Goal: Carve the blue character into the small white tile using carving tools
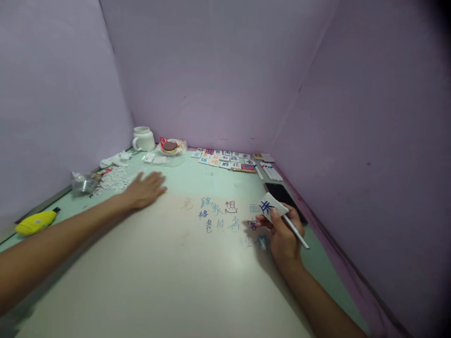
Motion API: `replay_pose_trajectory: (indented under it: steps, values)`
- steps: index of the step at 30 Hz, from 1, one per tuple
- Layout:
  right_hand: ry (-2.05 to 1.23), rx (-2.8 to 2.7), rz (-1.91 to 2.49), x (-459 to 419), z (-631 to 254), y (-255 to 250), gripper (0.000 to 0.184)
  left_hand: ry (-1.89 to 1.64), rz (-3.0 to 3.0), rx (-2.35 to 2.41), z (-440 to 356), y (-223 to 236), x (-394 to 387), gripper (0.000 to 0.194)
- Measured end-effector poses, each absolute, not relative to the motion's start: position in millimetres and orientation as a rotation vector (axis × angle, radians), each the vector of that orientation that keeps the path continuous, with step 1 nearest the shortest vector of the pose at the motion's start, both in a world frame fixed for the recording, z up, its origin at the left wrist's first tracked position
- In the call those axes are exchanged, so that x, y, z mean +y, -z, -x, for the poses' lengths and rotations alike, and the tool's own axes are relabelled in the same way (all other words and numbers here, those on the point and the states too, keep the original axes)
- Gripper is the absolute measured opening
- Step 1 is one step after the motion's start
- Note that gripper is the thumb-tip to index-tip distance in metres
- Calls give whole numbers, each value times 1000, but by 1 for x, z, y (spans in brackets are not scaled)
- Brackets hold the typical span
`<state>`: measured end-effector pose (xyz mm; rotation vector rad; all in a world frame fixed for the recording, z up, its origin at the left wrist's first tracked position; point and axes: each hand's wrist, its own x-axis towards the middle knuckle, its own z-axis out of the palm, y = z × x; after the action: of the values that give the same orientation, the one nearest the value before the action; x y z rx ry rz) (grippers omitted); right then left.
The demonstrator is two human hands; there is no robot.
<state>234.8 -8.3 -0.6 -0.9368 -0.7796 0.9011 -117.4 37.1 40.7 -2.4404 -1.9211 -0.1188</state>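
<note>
My right hand is closed on a white marker pen and also holds up a small white card with a blue character on it. The hand hovers over the right part of a white board, where several characters are written in blue, black and orange. My left hand lies flat with fingers stretched out on the board's far left part and holds nothing.
A black phone lies just right of the card. At the back are rows of character cards, several markers, a white mug, a wrapped snack, paper scraps, and a yellow object. Lilac walls enclose the table.
</note>
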Motion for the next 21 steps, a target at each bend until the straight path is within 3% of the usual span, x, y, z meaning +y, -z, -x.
replay_pose_trajectory:
  steps: [4, 11, 13, 17, 21]
  values:
    - [-932, -776, 942, -6, -235, 1, 41, 194, 2256, -1944, 150, -52, 12, 49]
    - [-965, -769, 968, -5, -235, 2, 44, -4, 2963, -1347, 94, 7, -50, 49]
    - [-976, -772, 975, -5, -236, 3, 45, -40, 2934, -1537, 117, -1, -34, 51]
    - [-1006, -787, 1029, -5, -238, 3, 45, 205, 2451, -1943, 182, -35, 17, 55]
    - [-1123, -864, 1088, -13, -225, -5, 39, 420, 2148, -2018, 177, -47, 26, 49]
